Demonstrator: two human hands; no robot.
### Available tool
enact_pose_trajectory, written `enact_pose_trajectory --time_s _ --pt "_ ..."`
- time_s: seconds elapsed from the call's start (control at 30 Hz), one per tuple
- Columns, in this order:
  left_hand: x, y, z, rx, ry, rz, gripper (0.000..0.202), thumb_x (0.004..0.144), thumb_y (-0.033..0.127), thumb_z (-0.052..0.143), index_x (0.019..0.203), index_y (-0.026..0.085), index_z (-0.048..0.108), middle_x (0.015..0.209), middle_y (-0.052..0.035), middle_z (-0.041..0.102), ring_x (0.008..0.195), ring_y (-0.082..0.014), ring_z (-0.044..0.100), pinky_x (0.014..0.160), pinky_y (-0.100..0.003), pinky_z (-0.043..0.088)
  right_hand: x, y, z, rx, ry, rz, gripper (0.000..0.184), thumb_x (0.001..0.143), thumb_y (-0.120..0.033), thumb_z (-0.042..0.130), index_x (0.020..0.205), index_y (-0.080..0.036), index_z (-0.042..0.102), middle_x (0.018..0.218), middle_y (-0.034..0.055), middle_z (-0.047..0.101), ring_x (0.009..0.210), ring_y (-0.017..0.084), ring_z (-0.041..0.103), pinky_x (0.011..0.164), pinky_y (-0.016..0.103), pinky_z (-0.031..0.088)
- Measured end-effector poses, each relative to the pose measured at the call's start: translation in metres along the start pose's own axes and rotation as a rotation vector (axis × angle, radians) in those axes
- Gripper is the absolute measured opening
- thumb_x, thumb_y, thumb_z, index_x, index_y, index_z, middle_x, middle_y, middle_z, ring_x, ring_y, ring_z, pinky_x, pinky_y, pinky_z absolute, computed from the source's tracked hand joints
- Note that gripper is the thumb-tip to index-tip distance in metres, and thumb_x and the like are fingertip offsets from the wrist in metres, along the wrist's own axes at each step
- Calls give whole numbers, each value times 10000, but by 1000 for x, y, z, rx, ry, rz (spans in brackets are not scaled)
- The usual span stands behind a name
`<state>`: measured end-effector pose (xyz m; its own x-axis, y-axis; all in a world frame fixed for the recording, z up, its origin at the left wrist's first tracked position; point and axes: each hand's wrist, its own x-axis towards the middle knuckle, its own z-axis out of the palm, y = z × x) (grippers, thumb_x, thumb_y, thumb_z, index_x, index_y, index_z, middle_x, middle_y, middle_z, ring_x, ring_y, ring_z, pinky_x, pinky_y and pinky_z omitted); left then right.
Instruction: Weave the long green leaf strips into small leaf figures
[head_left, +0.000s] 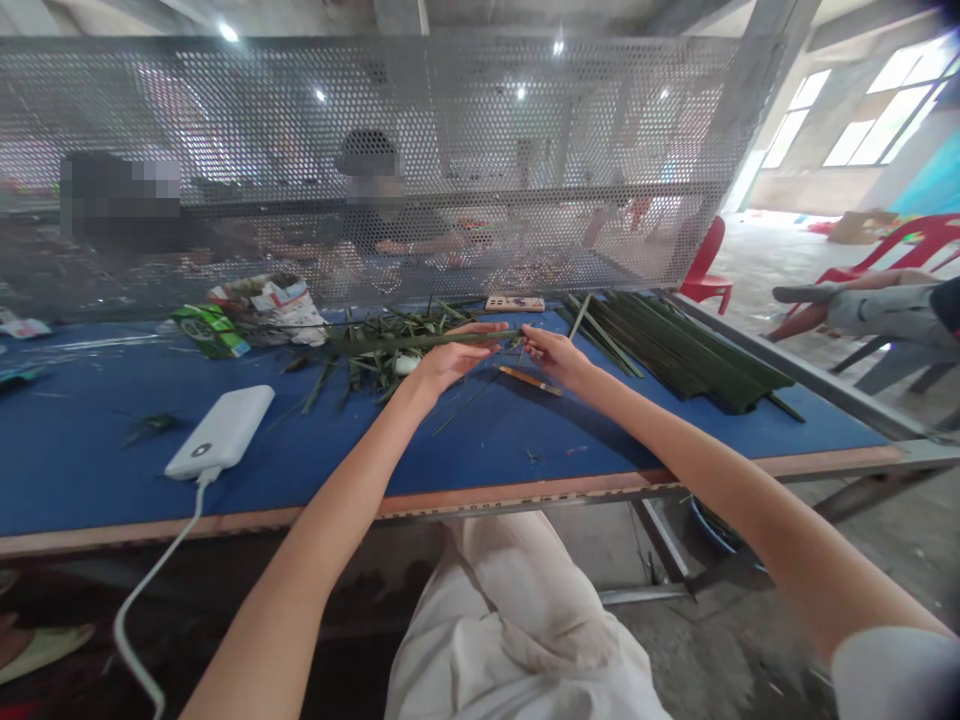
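A long green leaf strip (390, 343) runs sideways above the blue table. My left hand (461, 358) has it between the thumb and the outstretched fingers. Close by on the right, my right hand (553, 352) is closed in a pinch at the strip's right end; the fingertips partly hide what is in them. A slim brown-handled tool (530, 380), perhaps a knife, lies on the table just below my hands. Loose leaf cuttings (364, 375) are heaped left of and behind my left hand, with a small white object (407, 366) among them.
Long dark green leaves (675, 350) lie stacked at the right. A white power bank (221, 432) with a cable, a green box (210, 330) and crumpled packaging (281, 308) are on the left. A phone-like item (514, 303) lies before the perforated metal screen (480, 120); people sit behind it.
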<state>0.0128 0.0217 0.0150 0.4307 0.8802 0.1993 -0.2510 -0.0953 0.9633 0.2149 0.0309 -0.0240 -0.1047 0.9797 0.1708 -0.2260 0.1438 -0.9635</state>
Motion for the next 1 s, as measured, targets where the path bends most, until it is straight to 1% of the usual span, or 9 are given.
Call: enact_pose_trajectory --time_s 0.13,0.27,0.4,0.47,0.53,0.57,0.77,0.83,1.0 --pt "-10 12 5 15 -179 36 367 680 22 679 999 198 722 1255 -99 665 1310 -292 508 1060 -433 450 7 -4 -6 115 33 61 293 821 -481 661 732 -206 613 691 4 603 687 130 596 671 267 510" --pt "-11 13 4 26 -302 23 503 621 5 737 1079 211 710 1259 -97 662 1289 -272 532 1062 -393 450 10 -5 -8 173 72 52 315 863 -490 612 705 -219 580 639 -7 571 666 131 585 685 280 518" --pt "-2 -3 2 45 -141 -106 240 731 84 689 959 152 720 1002 -125 742 1026 -251 688 925 -386 515 5 -8 -5 64 20 58 292 828 -477 659 739 -208 589 624 -11 567 613 124 550 642 267 500" --pt "0 -11 5 67 -118 -202 140 795 216 679 914 151 715 883 -115 746 849 -223 716 830 -360 534 0 -8 -1 32 -35 42 287 808 -474 680 763 -203 599 644 -17 575 621 116 548 652 256 488" --pt "0 -16 10 68 -179 -294 265 849 398 626 872 146 705 797 -117 734 763 -225 710 751 -347 536 -4 -6 5 36 -102 8 294 803 -480 682 763 -203 594 654 -30 568 631 106 544 670 249 477" --pt "-1 -17 13 68 -205 -312 312 860 441 601 848 144 698 758 -109 725 724 -217 700 723 -335 531 -6 -5 8 36 -129 -3 299 806 -482 677 754 -201 587 652 -36 560 632 102 539 674 247 472" --pt "-6 -16 22 119 -171 -233 305 893 372 559 700 143 618 507 -12 553 450 -122 524 524 -269 419 -8 -5 13 83 -176 43 255 864 -412 629 748 -189 580 662 -21 568 640 98 537 692 244 472" --pt "-6 -16 23 128 -145 -220 305 888 368 570 679 147 597 482 7 502 418 -104 476 480 -255 375 -7 -6 12 120 -172 79 233 878 -380 618 752 -187 585 681 -8 590 657 103 556 702 250 480" --pt "-7 -15 25 126 -86 -202 313 835 393 645 650 152 569 477 20 473 408 -87 434 448 -241 338 -5 -7 11 94 -166 112 237 896 -383 599 768 -183 598 691 6 612 645 112 563 707 267 493"
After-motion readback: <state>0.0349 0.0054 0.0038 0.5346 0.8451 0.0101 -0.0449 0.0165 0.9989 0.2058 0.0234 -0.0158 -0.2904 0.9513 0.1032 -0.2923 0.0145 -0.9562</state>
